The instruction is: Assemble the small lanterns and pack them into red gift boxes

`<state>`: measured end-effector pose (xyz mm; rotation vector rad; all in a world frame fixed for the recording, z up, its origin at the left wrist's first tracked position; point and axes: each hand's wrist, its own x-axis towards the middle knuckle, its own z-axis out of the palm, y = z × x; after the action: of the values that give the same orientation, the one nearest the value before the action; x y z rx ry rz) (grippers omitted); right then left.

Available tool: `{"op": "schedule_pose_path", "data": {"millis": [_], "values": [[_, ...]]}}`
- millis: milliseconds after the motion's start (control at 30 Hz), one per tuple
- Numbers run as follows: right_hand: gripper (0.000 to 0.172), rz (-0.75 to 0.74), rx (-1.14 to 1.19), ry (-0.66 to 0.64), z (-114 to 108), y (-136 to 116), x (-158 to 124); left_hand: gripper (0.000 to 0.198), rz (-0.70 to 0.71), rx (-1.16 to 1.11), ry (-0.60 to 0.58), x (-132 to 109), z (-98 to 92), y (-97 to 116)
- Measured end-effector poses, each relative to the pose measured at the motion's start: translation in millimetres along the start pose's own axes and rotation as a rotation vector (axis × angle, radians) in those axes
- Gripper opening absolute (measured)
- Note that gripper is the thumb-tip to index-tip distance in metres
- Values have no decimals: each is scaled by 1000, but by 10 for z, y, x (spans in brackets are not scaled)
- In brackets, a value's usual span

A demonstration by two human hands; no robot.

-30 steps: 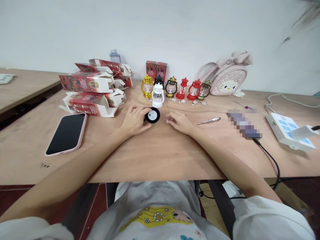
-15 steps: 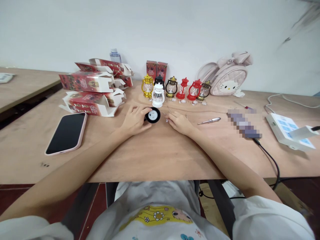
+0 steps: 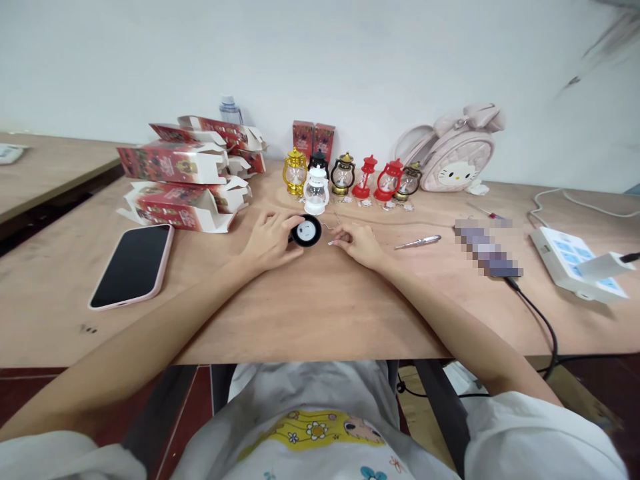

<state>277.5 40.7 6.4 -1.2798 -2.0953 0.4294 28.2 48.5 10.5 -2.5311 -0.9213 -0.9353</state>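
My left hand (image 3: 273, 241) is closed around a black lantern (image 3: 315, 231) lying on its side, with its round base and pale centre disc facing me. To its right, my right hand (image 3: 357, 244) pinches a small whitish piece (image 3: 331, 243), too small to name. A thin wire or string lies on the wood between the two hands. Just beyond stands a white lantern (image 3: 316, 193). Behind it are a gold lantern (image 3: 295, 175), another black lantern (image 3: 319, 160), a bronze lantern (image 3: 343, 177) and red lanterns (image 3: 389, 181).
Opened red boxes (image 3: 173, 163) are piled at the left, behind a phone (image 3: 133, 267). A screwdriver (image 3: 419, 242) lies right of my right hand. Farther right are a blurred-out device (image 3: 487, 248) on a cable and a power strip (image 3: 575, 260). A pink bag (image 3: 457, 157) leans on the wall.
My right hand has shifted slightly and its fingers have curled, with the small whitish piece now at the fingertips. My left hand and the black lantern stay in place.
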Motion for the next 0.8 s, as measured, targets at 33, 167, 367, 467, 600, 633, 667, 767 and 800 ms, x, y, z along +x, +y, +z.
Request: {"op": "schedule_pose_path", "data": {"millis": [33, 167, 367, 467, 600, 633, 667, 767, 800], "values": [[14, -3, -22, 0, 1, -13, -1, 46, 2, 0, 2, 0, -1, 1], [8, -8, -92, -29, -5, -54, -7, 45, -10, -12, -8, 0, -3, 1], [2, 62, -89, -53, -30, -99, 0, 46, -58, -35, -52, -3, -1, 1], [4, 86, -87, -67, -40, -117, 7, 47, -51, -34, -44, -4, 6, -3], [5, 88, -83, -82, -34, -113, 16, 47, -38, -31, -35, -1, 9, -5], [5, 91, -81, -89, -32, -110, 18, 47, -34, -30, -31, 0, 7, -4], [6, 98, -81, -96, -31, -108, 20, 46, -28, -29, -24, 1, 5, -2], [6, 127, -88, -127, -35, -110, 26, 45, -6, -23, -12, 4, -3, 3], [5, 134, -93, -139, -38, -112, 27, 45, -1, -22, -11, 5, -6, 5]]}}
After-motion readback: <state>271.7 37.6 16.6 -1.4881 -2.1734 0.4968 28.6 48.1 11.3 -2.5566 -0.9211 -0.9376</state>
